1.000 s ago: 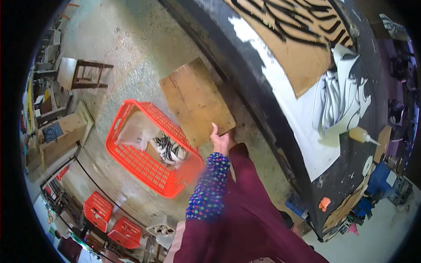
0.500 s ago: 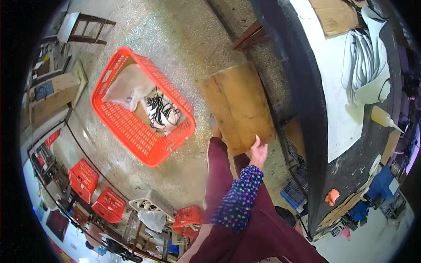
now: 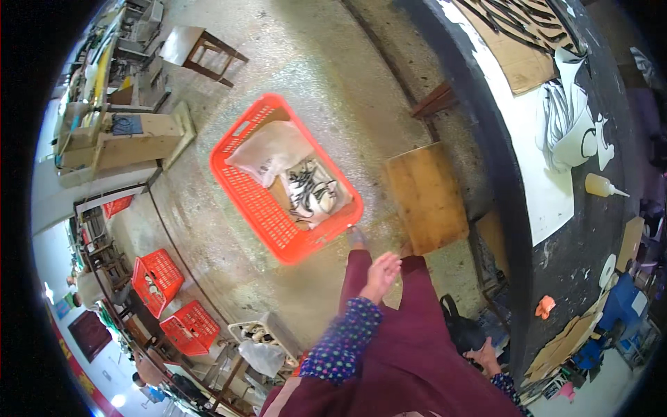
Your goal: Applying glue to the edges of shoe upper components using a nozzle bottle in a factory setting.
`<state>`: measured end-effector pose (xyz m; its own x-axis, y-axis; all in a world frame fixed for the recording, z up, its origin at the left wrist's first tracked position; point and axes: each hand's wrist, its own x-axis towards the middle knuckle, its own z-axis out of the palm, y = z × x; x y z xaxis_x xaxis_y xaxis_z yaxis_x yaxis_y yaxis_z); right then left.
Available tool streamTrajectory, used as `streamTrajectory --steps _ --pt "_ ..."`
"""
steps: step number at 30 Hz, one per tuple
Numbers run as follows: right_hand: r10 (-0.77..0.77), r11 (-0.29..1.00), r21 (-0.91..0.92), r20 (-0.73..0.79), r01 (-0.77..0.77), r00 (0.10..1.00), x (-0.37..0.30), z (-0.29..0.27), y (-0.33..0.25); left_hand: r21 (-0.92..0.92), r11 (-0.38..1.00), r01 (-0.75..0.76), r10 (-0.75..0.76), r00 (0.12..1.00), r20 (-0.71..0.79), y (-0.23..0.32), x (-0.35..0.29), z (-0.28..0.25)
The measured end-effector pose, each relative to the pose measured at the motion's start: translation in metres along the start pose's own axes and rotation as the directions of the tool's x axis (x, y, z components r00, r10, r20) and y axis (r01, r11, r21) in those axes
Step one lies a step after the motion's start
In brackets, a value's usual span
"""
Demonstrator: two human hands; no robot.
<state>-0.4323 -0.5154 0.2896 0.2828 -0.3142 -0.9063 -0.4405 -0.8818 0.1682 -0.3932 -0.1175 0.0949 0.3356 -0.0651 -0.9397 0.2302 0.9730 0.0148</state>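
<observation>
My left hand (image 3: 382, 276) is above my lap, in front of the red basket, with its fingers stretched out and nothing in them. To its upper right is a brown wooden stool top (image 3: 427, 198), apart from the hand. Low on the right, my right hand (image 3: 485, 356) has its fingers spread beside a black object (image 3: 460, 325), perhaps a bag; whether they touch I cannot tell. On the floor ahead stands the red plastic basket (image 3: 240, 208), holding a whitish plastic bag (image 3: 271, 153) and a pile of white pieces with black strips (image 3: 313, 191).
A dark worktable (image 3: 563, 271) runs along the right, bearing a white sheet (image 3: 549, 215), stacked white pieces (image 3: 566, 121) and a glue bottle (image 3: 603, 185). A small stool (image 3: 201, 52) stands far left. More red baskets (image 3: 158, 278) stand at lower left, near a crate with a plastic bag (image 3: 262, 356).
My left hand has left the wooden stool top and drawn back toward my lap. My right hand has come into view at lower right. The view has shifted, so the basket appears further right.
</observation>
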Motion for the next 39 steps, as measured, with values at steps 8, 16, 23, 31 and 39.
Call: streamTrajectory --steps 8,16,23,31,39 --pt "-0.137 0.974 -0.172 0.065 0.146 0.988 -0.008 0.016 -0.110 -0.064 0.886 -0.460 0.450 0.884 -0.124 0.187 -0.098 -0.148" --pt "-0.180 0.954 -0.166 0.347 0.249 0.921 0.024 -0.016 -0.210 0.344 0.862 -0.372 0.470 0.840 -0.271 0.237 -0.162 -0.177" --pt "-0.230 0.941 -0.160 0.343 0.298 0.911 0.077 -0.008 -0.214 0.562 0.735 -0.380 0.492 0.869 -0.056 0.248 -0.136 -0.061" --pt "-0.274 0.915 -0.186 0.368 0.359 0.889 0.128 -0.010 -0.202 0.585 0.773 -0.244 0.303 0.953 -0.002 0.245 -0.140 0.055" --pt "-0.311 0.938 -0.046 0.331 0.345 0.891 0.036 -0.054 -0.255 0.653 0.728 -0.210 0.360 0.927 -0.103 0.272 -0.153 0.057"
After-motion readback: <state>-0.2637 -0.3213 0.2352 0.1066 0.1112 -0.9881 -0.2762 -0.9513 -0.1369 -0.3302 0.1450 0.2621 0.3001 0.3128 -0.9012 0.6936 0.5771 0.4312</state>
